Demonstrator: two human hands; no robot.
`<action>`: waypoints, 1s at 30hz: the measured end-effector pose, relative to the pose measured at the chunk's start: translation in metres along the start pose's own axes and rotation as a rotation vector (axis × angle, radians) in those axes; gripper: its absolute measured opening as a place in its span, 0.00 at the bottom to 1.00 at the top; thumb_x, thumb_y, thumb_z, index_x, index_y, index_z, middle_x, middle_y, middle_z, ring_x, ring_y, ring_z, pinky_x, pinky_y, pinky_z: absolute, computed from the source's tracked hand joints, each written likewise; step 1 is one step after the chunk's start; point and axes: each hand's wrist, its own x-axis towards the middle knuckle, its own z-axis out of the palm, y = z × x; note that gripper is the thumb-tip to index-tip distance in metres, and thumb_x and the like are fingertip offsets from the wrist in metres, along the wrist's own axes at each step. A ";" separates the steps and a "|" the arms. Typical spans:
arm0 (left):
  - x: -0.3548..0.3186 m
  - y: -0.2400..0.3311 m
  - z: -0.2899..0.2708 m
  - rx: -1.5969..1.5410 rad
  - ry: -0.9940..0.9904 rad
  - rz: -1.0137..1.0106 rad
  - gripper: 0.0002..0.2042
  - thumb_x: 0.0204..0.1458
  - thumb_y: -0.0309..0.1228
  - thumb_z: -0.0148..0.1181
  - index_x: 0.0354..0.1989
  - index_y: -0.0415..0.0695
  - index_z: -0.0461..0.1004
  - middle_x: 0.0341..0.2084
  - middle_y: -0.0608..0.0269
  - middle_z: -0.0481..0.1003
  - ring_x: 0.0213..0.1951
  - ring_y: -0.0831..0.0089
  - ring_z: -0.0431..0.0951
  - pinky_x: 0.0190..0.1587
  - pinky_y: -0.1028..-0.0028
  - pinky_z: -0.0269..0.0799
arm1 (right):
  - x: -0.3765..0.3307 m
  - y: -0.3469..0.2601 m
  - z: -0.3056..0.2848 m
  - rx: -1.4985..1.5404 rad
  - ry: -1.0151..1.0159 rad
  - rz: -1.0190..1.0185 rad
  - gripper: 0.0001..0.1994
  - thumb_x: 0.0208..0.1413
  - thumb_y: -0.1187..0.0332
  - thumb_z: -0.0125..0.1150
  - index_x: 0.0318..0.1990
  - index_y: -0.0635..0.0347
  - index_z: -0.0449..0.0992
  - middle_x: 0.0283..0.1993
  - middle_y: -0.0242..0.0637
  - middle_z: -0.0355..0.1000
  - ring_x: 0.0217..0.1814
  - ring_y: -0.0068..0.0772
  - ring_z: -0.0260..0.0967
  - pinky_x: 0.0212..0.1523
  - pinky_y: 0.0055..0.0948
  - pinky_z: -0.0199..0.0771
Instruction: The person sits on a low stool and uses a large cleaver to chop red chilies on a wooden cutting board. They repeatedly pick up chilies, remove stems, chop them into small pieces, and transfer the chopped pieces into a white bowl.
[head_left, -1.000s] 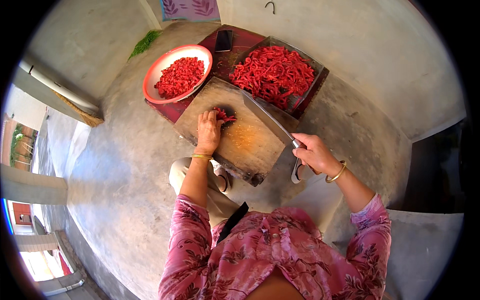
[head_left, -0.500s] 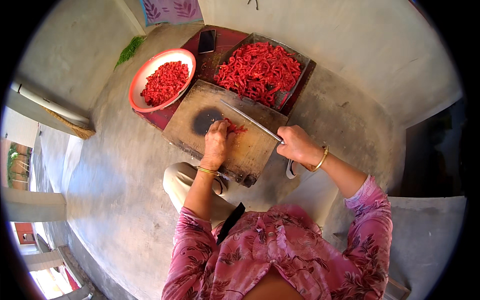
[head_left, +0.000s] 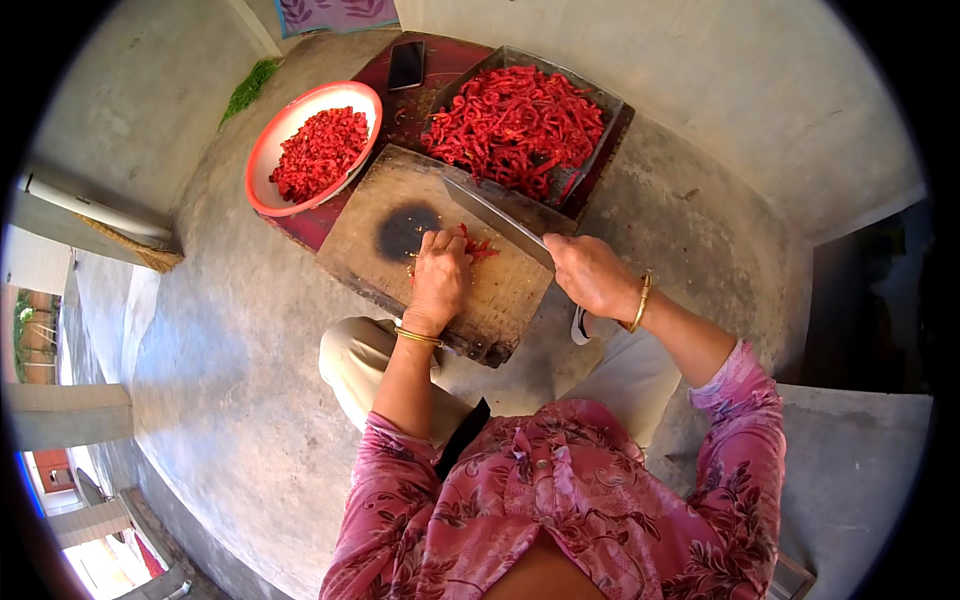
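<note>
My right hand [head_left: 598, 277] is closed round the handle of a kitchen knife [head_left: 497, 220]. The blade points up and left across the cutting board [head_left: 370, 205], its flat side partly showing, and stays apart from my left hand. Curled fingers of my left hand [head_left: 440, 275] press down on a few red chili peppers [head_left: 482, 246], which stick out to its right; the rest of them lies hidden beneath the hand. The wooden board is worn, with a dark round patch left of the peppers and some small seeds on it.
Past the board, a metal tray [head_left: 618, 112] holds a heap of whole red chilies. A red-rimmed white basin [head_left: 262, 165] with chopped chilies stands at the left. A phone [head_left: 406, 64] lies on the red low table [head_left: 455, 58]. Green stalks [head_left: 248, 90] lie by the wall.
The knife has rolled so more of its blade's flat side shows. My left hand has shifted slightly, and bits of chili now show at its left. The whole view has moved a little.
</note>
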 end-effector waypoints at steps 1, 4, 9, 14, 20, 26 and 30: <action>0.001 -0.001 -0.001 -0.007 -0.007 0.006 0.10 0.40 0.21 0.57 0.34 0.36 0.73 0.36 0.52 0.73 0.39 0.52 0.70 0.44 0.62 0.68 | -0.001 0.001 0.003 0.006 0.039 -0.019 0.14 0.46 0.79 0.53 0.42 0.70 0.64 0.26 0.54 0.68 0.32 0.59 0.66 0.32 0.47 0.66; 0.004 0.000 -0.003 -0.033 -0.017 0.019 0.10 0.40 0.22 0.57 0.34 0.37 0.73 0.34 0.52 0.73 0.39 0.52 0.70 0.44 0.61 0.68 | -0.005 -0.001 0.009 -0.016 0.104 -0.079 0.23 0.47 0.80 0.52 0.54 0.70 0.61 0.28 0.52 0.70 0.32 0.57 0.68 0.32 0.45 0.68; 0.005 -0.003 -0.005 -0.018 -0.022 0.032 0.08 0.42 0.22 0.55 0.33 0.37 0.73 0.34 0.52 0.73 0.38 0.54 0.71 0.43 0.62 0.69 | 0.000 -0.020 -0.002 -0.132 -0.040 -0.087 0.27 0.48 0.80 0.52 0.59 0.69 0.57 0.34 0.53 0.70 0.30 0.56 0.69 0.30 0.46 0.69; 0.004 -0.004 -0.006 0.004 -0.056 0.036 0.08 0.43 0.21 0.54 0.34 0.37 0.73 0.36 0.53 0.73 0.39 0.55 0.71 0.43 0.62 0.69 | 0.002 -0.014 0.001 -0.151 -0.015 -0.121 0.27 0.49 0.80 0.51 0.60 0.67 0.57 0.35 0.54 0.71 0.30 0.57 0.69 0.29 0.47 0.69; 0.003 -0.005 -0.007 -0.057 -0.044 0.019 0.09 0.43 0.21 0.53 0.35 0.37 0.74 0.38 0.54 0.73 0.41 0.55 0.71 0.44 0.63 0.69 | 0.001 -0.018 -0.007 -0.170 -0.041 -0.130 0.27 0.50 0.79 0.50 0.60 0.66 0.56 0.34 0.54 0.71 0.30 0.56 0.70 0.29 0.46 0.70; 0.001 -0.005 -0.005 -0.090 -0.047 -0.010 0.12 0.44 0.21 0.52 0.38 0.38 0.75 0.40 0.54 0.73 0.42 0.56 0.71 0.45 0.63 0.69 | 0.001 -0.031 -0.008 -0.354 -0.152 -0.073 0.30 0.47 0.79 0.53 0.61 0.66 0.56 0.34 0.52 0.72 0.29 0.54 0.71 0.29 0.45 0.72; 0.000 -0.006 -0.005 -0.073 0.000 0.005 0.14 0.45 0.22 0.51 0.40 0.40 0.76 0.39 0.54 0.72 0.42 0.55 0.70 0.46 0.62 0.69 | 0.013 -0.044 -0.009 -0.420 -0.215 -0.055 0.31 0.45 0.80 0.53 0.61 0.69 0.55 0.32 0.52 0.72 0.28 0.52 0.72 0.29 0.43 0.73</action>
